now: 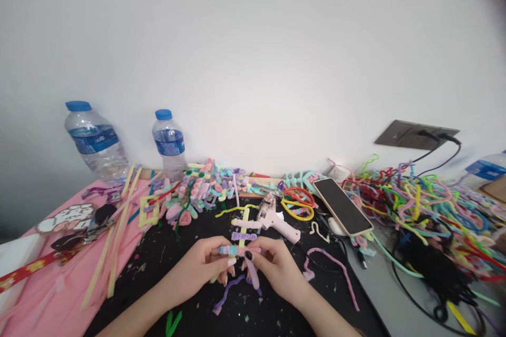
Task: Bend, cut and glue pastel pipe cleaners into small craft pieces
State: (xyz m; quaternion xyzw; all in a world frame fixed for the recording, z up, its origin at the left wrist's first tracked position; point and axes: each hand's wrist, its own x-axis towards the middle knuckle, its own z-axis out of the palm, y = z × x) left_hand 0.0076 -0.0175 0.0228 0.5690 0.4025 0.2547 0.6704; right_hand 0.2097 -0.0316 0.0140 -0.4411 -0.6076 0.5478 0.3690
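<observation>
Between my two hands is a pipe-cleaner piece, with a yellow upright stem and pink and purple crossbars wound in coils. My left hand pinches the left end of its lowest, blue and pink crossbar. On the right side, my right hand is closed on the same crossbar, its thumb near the centre. A lilac strand hangs down below the crossbar between the hands. A purple pipe cleaner lies on the black mat under them. Just beyond my right hand rests a pale pink glue gun.
Behind the hands lies a heap of coiled pastel pipe cleaners. Two water bottles, one bottle nearer the middle, stand by the wall. To the right are a phone, a tangled pile and black cables. Pink sheets cover the left.
</observation>
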